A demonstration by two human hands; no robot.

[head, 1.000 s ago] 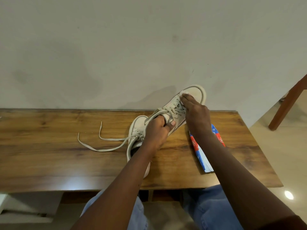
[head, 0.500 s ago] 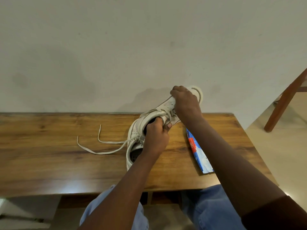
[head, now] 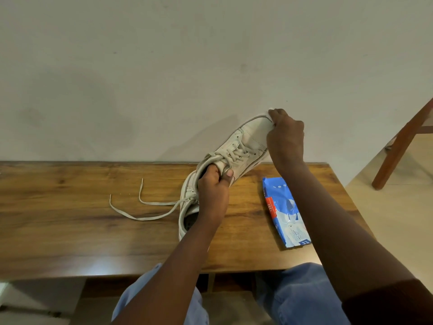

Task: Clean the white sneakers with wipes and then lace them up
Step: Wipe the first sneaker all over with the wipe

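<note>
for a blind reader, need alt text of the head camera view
A person's left hand and right hand hold a white sneaker tilted toe-up over a wooden table, left at its tongue, right at its toe. A second sneaker with loose laces and a blue wipes pack lie on the table.

Dim, warm light; a soft glare patch on the brown wooden surface [head: 98, 266]; wide-angle bending at edges; slight blur.

Home room, wooden table [head: 70, 231], plain wall [head: 164, 66]
</note>
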